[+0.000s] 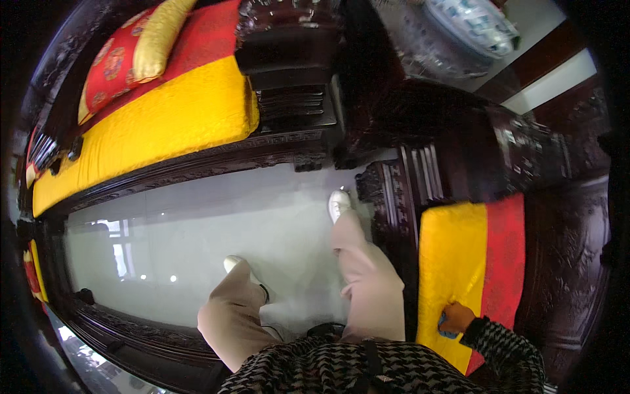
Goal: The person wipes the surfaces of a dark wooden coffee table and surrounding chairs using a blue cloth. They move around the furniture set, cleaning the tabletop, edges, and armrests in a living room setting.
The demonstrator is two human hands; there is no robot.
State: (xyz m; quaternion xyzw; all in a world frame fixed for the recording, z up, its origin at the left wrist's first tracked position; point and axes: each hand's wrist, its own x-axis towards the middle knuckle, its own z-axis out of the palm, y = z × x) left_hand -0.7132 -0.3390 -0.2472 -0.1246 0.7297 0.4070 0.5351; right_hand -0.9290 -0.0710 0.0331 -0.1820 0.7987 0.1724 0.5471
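My right hand [457, 316] is closed around a bunched blue-grey cloth [448, 331], most of it hidden under the fingers. Hand and cloth rest low over the yellow part of a seat cushion [450, 256], whose other part is red. That cushion lies on a dark carved wooden chair [556, 276] at my right side. My left hand is out of view. Before me is a pale glossy floor [197, 236] between pieces of dark furniture.
A long dark wooden sofa with a yellow and red cushion [162, 113] stands ahead to the left, bearing a red pillow [110, 71] and a yellow bolster [157, 44]. A large blue-and-white porcelain vessel [475, 24] is at upper right. A dark low table [142, 340] borders the left.
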